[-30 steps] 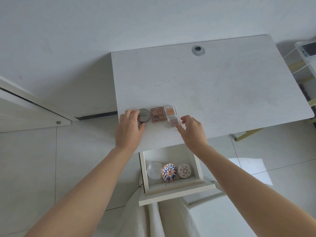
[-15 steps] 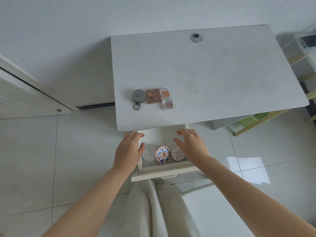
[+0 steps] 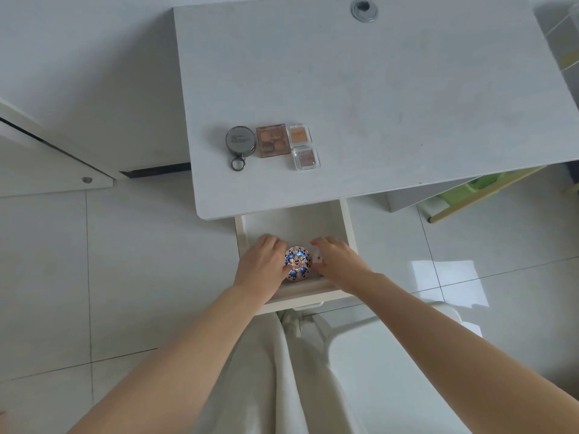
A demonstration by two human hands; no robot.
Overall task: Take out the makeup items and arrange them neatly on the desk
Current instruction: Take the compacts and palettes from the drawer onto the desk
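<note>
- Both hands are inside the open drawer (image 3: 346,220) under the desk's (image 3: 376,98) front edge.
- Left hand (image 3: 261,264): palm down over the drawer's left part, thumb touching the patterned compact (image 3: 297,264). Fingers lie fairly flat; grip looks spread, nothing seen pinched. What lies beneath it is hidden.
- Right hand (image 3: 338,261): fingers loosely bent over a white round item (image 3: 319,260), of which only a sliver shows. Whether the grip closes on it, I cannot tell.
- Patterned compact sits between the 2 hands, near the drawer front.
- On the desk, near its front left: 1 dark round compact (image 3: 240,141) with ring, 1 brown palette (image 3: 272,140) just beside it, then 2 small clear-cased shadows (image 3: 299,135) (image 3: 306,158), 1 behind the other.
</note>
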